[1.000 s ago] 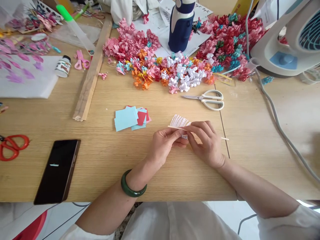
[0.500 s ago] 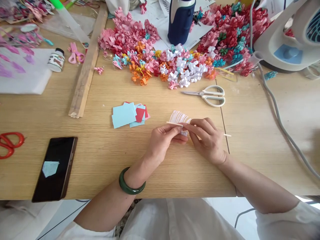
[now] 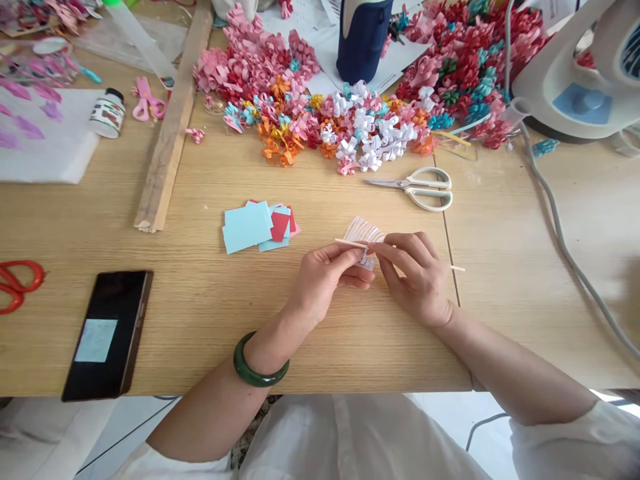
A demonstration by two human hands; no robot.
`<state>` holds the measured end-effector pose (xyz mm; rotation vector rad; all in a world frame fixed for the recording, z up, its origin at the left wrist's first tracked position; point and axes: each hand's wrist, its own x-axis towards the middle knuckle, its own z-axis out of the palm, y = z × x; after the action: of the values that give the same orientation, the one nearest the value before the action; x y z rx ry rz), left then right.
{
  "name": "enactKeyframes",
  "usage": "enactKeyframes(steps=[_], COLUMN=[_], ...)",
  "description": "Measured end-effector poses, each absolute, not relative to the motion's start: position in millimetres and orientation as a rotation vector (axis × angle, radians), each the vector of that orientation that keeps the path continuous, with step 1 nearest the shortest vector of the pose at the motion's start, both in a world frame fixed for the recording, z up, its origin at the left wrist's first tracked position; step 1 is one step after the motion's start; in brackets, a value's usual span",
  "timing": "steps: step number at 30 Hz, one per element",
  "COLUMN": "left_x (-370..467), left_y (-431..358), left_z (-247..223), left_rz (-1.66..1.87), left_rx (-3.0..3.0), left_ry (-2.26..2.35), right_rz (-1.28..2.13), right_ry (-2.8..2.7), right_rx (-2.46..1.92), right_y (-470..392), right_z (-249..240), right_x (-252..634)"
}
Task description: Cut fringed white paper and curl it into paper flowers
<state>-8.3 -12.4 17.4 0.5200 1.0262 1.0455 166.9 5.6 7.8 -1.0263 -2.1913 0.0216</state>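
Observation:
My left hand (image 3: 320,277), with a green bangle on its wrist, pinches a thin pale stick (image 3: 349,243) and a strip of white paper cut into a fringe (image 3: 364,230). The fringe fans out above the fingertips, and a small part of the paper shows below them. My right hand (image 3: 417,277) is closed at the same paper, its fingertips meeting those of my left hand. Another thin stick end (image 3: 457,268) pokes out to the right behind my right hand. Light blue and red cards (image 3: 247,227) lie in a loose pile to the left.
White-handled scissors (image 3: 427,189) lie above my right hand. Paper flowers (image 3: 370,130) are heaped behind, around a dark blue bottle (image 3: 364,40). A wooden bar (image 3: 167,147), a phone (image 3: 107,337) and red scissors (image 3: 19,285) are at left; a grey cable (image 3: 560,233) runs at right.
The white fringe has tilted slightly and more of the paper shows below the fingertips. Both hands keep their hold. The whole view has shifted a little.

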Motion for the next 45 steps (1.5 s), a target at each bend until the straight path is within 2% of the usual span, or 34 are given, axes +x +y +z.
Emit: enactKeyframes(steps=[12,35,45], left_x=[-8.0,-10.3,-17.4], left_y=[-11.5,-8.6,-6.6], left_z=[15.4,17.2,17.5], left_rz=[1.086,1.104,1.076], left_rx=[0.569,0.562,0.614], left_ry=[1.073,1.106,1.093], right_rz=[0.193,0.032,0.069], right_ry=[-2.162,-2.187,-2.250], right_rx=[-1.046,-1.033,-1.061], right_y=[4.1,3.7,5.2], right_z=[6.8,9.0,8.5], right_x=[162.5,162.4,163.8])
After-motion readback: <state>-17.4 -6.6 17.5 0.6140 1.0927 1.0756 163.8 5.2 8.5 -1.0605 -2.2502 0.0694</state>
